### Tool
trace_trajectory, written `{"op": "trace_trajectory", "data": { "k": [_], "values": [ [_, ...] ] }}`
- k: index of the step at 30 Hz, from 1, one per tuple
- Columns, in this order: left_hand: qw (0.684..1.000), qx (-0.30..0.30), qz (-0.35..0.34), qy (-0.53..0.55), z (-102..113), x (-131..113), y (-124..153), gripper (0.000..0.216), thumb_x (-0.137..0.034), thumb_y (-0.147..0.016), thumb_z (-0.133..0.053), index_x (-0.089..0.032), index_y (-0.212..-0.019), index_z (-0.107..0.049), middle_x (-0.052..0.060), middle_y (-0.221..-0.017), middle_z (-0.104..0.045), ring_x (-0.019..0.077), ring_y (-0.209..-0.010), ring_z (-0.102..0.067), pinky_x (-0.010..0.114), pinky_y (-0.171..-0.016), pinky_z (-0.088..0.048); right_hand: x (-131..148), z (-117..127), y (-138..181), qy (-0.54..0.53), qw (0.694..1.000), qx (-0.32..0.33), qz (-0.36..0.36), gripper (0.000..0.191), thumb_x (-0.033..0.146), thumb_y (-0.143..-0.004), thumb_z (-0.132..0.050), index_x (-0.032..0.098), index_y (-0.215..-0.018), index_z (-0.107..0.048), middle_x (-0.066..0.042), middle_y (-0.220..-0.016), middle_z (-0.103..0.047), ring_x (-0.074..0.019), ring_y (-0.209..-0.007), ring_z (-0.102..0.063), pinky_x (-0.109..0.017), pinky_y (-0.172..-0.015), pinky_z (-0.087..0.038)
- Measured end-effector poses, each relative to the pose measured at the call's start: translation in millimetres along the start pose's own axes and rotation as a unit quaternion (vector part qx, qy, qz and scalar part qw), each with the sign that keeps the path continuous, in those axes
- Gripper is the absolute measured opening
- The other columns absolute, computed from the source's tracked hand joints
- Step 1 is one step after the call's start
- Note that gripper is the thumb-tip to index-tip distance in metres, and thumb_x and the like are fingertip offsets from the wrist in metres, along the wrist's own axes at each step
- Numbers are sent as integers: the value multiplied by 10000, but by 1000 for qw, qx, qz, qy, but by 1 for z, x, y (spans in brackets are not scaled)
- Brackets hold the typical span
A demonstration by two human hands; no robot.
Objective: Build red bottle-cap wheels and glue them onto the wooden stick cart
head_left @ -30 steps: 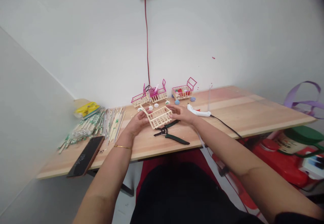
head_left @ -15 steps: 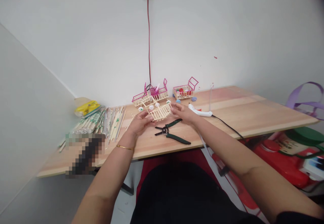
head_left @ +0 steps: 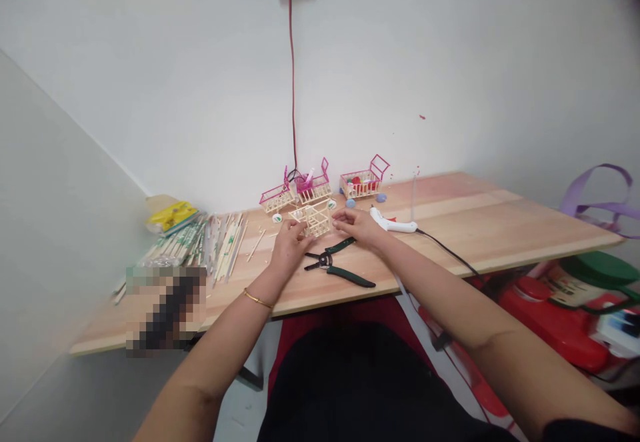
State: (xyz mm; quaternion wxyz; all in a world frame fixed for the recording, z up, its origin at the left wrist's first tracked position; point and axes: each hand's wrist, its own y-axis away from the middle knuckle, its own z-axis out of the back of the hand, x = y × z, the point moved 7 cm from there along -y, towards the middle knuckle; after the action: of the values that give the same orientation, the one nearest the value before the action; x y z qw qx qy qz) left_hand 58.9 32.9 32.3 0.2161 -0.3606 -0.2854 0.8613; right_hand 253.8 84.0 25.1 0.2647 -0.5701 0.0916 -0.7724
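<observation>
Just left of frame centre, the left hand [head_left: 289, 247] and right hand [head_left: 357, 226] pinch a small stick-built basket [head_left: 314, 219] between them above the table [head_left: 500, 219]. Squeezing unevenly could snap its thin rails or drop it onto the pliers [head_left: 336, 267].

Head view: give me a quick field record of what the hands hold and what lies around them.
held: stick basket, unpainted, tilted above the table
left hand: grips its left side
right hand: fingers on its right side
below: green-handled pliers, lying open
right: white glue gun, corded
behind: three pink-trimmed baskets
left: pile of sticks
</observation>
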Motion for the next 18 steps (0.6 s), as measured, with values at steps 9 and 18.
{"op": "trace_trajectory", "data": {
  "k": [9,18],
  "values": [
    [997,58,33,48,-14,1,3,401,-173,-753,-711,-178,-1137,-593,63,-1091,-502,94,-688,-647,270,-683,-567,-2,-4,-3,57,998,-3,39,176,342,-752,-625,182,-827,-626,-30,-772,-677,-180,-730,-635,-318,-682,-510],
    [996,20,-13,-86,-2,-10,1,298,-158,-818,-604,-154,-1116,-606,84,-984,-673,174,-808,-646,326,-800,-529,4,2,-3,129,990,-29,49,131,276,-790,-575,180,-844,-645,-43,-783,-686,-188,-736,-626,-325,-706,-476]
  ]
}}
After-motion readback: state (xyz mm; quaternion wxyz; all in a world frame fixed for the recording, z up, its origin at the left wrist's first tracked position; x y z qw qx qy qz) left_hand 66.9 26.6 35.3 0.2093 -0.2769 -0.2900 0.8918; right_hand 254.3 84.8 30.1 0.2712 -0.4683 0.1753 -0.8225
